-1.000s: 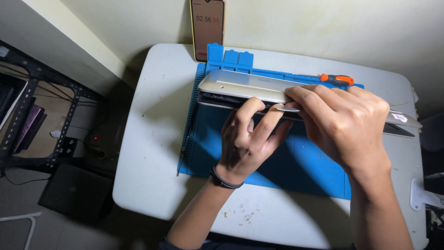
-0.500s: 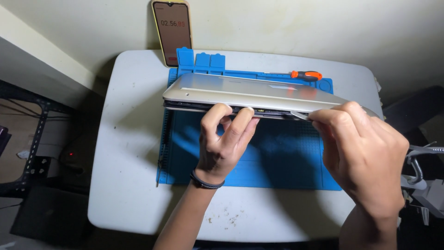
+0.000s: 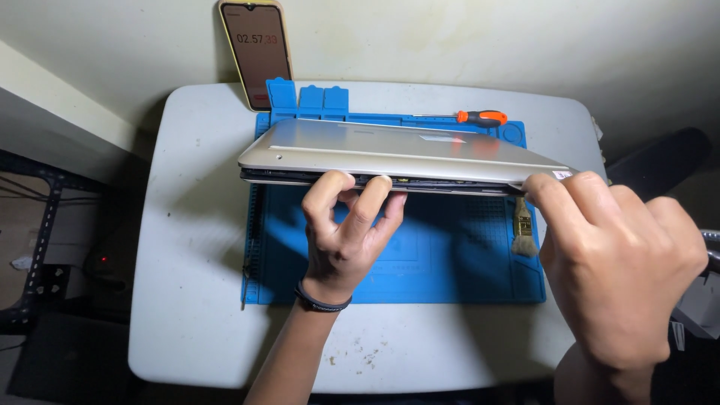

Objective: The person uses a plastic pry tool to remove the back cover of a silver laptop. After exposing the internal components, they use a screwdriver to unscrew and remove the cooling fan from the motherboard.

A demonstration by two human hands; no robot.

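A silver laptop (image 3: 390,154) is held tilted up above a blue work mat (image 3: 442,259), its near edge raised. A gap shows between its silver cover and the dark body under it. My left hand (image 3: 349,229) grips the near edge at the middle, fingertips at the seam. At the laptop's right corner my right hand (image 3: 615,262) pinches the cover's edge. A dark band is on my left wrist.
The mat lies on a white table (image 3: 187,300). An orange-handled screwdriver (image 3: 480,117) rests at the mat's far edge. A small brush (image 3: 523,229) lies on the mat's right side. A phone (image 3: 255,49) leans on the wall behind. A dark metal shelf (image 3: 37,247) stands at left.
My right hand has slid along the near edge to the laptop's right corner. The left hand keeps its grip at the middle. The view has shifted, so everything sits further left.
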